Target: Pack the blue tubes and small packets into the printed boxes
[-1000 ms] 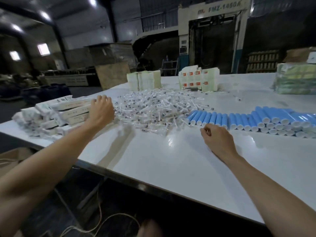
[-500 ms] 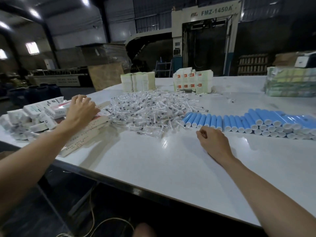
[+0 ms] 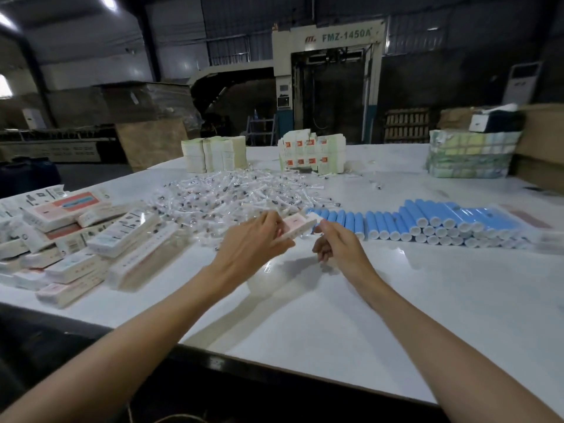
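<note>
My left hand (image 3: 254, 244) grips a flat printed box (image 3: 297, 225), white with a pink panel, above the middle of the white table (image 3: 335, 315). At the box's right end my right hand (image 3: 337, 244) touches it with curled fingers; whether it pinches the flap is blurred. Just behind the hands, a row of blue tubes (image 3: 427, 219) with white caps stretches to the right. A heap of small clear packets (image 3: 232, 193) spreads across the table's middle. Many more printed boxes (image 3: 91, 239) are piled at the left.
At the back of the table stand stacks of white cartons (image 3: 213, 154), cartons with red squares (image 3: 312, 155) and a wrapped greenish bundle (image 3: 470, 154). Brown cardboard (image 3: 540, 141) sits at the far right. The table's dark front edge (image 3: 274, 370) runs close to me.
My left hand took a box from the left pile and carried it to the middle. My right hand rose from the table by the tubes to meet the box's end.
</note>
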The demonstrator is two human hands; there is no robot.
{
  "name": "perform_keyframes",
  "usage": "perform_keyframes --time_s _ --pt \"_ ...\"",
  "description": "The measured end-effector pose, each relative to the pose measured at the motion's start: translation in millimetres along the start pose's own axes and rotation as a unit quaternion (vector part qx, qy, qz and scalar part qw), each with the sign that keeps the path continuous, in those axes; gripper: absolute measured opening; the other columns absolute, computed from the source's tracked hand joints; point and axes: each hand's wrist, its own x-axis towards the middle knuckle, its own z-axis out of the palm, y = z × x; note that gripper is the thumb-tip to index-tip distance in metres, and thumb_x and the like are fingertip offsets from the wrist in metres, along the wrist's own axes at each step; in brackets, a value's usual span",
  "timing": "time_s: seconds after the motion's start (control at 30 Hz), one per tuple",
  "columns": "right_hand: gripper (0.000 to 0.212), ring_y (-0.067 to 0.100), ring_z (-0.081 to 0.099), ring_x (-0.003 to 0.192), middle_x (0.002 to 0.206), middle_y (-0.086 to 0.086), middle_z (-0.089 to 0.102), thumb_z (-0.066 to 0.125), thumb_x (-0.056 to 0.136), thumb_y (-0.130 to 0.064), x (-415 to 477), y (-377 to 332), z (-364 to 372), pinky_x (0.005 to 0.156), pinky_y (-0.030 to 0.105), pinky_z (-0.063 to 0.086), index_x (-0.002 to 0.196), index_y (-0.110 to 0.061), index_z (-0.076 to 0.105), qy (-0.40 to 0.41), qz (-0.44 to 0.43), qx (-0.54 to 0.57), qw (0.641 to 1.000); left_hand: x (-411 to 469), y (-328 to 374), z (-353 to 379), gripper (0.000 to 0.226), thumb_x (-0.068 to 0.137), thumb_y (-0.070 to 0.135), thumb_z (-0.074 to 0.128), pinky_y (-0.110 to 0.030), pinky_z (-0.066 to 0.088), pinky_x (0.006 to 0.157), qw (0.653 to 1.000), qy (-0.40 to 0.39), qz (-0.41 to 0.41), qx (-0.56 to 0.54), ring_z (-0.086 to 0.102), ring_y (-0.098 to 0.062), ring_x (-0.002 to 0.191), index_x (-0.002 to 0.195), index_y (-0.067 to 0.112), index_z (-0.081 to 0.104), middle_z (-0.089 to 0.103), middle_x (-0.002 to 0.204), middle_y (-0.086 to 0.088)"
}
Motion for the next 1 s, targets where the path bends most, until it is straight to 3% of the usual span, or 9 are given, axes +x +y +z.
perform_keyframes --time_s 0.13,0.23,0.3,0.37,0.5,0.63,0.7,0.77,1.0 --pt "0.046 0.024 0.075 0.08 0.094 0.013 0.078 0.057 0.104 -0.05 4 0 -3 0.076 0.033 0.06 0.114 -0.006 0.064 0.028 0.048 0.09 0.994 2 53 14 0.036 0.102 0.053 0.062 -0.036 0.044 0.05 0.997 0.072 0.005 -0.008 0.071 -0.026 0.081 0.111 0.023 0.045 0.068 0.102 -0.001" --pt "0.025 0.025 0.078 0.088 0.1 0.01 0.078 0.063 0.102 -0.032 7 6 -9 0.086 0.04 0.062 0.115 -0.01 0.064 0.086 0.078 0.092 0.989 4 72 32 0.051 0.098 0.067 0.056 -0.038 0.052 0.063 0.998 0.034 -0.017 -0.048 0.071 -0.023 0.095 0.119 0.021 0.046 0.063 0.113 0.006" --pt "0.014 0.023 0.076 0.082 0.092 0.008 0.076 0.06 0.101 -0.024 10 7 -17 0.074 0.032 0.061 0.106 -0.012 0.065 0.113 0.091 0.095 0.985 11 73 35 0.075 0.092 0.079 0.058 -0.039 0.057 0.076 0.986 -0.036 -0.042 -0.156 0.07 -0.02 0.102 0.138 0.022 0.043 0.06 0.129 0.008" --pt "0.012 0.021 0.072 0.078 0.089 0.009 0.073 0.06 0.1 -0.023 12 6 -24 0.066 0.027 0.057 0.1 -0.012 0.065 0.111 0.098 0.093 0.985 21 69 34 0.086 0.089 0.082 0.061 -0.032 0.054 0.074 0.943 -0.118 -0.104 -0.293 0.07 -0.01 0.096 0.149 0.024 0.04 0.062 0.125 0.012" --pt "0.025 0.021 0.069 0.077 0.097 0.017 0.072 0.061 0.102 -0.031 16 9 -27 0.064 0.028 0.058 0.106 -0.007 0.066 0.095 0.106 0.07 0.987 42 59 43 0.056 0.091 0.063 0.076 -0.024 0.061 0.066 0.805 -0.216 -0.171 -0.526 0.079 -0.011 0.076 0.126 0.02 0.067 0.083 0.091 0.007" --pt "0.042 0.016 0.064 0.072 0.092 0.005 0.073 0.055 0.103 -0.055 21 10 -37 0.066 0.034 0.051 0.103 -0.014 0.067 0.155 0.088 -0.011 0.984 43 52 59 0.056 0.086 0.058 0.083 -0.03 0.063 0.067 0.723 -0.183 -0.218 -0.63 0.082 -0.024 0.082 0.128 0.023 0.07 0.084 0.096 -0.006" --pt "0.026 0.017 0.063 0.079 0.104 0.004 0.073 0.055 0.105 -0.042 30 13 -51 0.074 0.035 0.048 0.102 -0.017 0.063 0.208 0.079 -0.104 0.969 40 46 67 0.058 0.084 0.059 0.084 -0.043 0.067 0.081 0.698 -0.164 -0.236 -0.656 0.081 -0.033 0.093 0.128 0.024 0.069 0.083 0.101 -0.01" --pt "0.01 0.021 0.063 0.094 0.116 0.004 0.068 0.055 0.104 -0.023 44 14 -71 0.078 0.035 0.047 0.11 -0.017 0.06 0.248 0.058 -0.273 0.928 38 42 71 0.057 0.086 0.056 0.084 -0.052 0.066 0.09 0.679 -0.148 -0.24 -0.677 0.081 -0.038 0.096 0.129 0.023 0.069 0.083 0.102 -0.012" --pt "0.027 0.034 0.048 0.123 0.13 0.017 0.054 0.056 0.101 -0.021 103 7 -138 0.097 0.043 0.043 0.121 -0.004 0.06 0.228 0.053 -0.701 0.674 35 42 63 0.055 0.091 0.042 0.085 -0.029 0.061 0.058 0.608 -0.105 -0.277 -0.737 0.081 -0.024 0.074 0.134 0.02 0.059 0.083 0.095 -0.015"
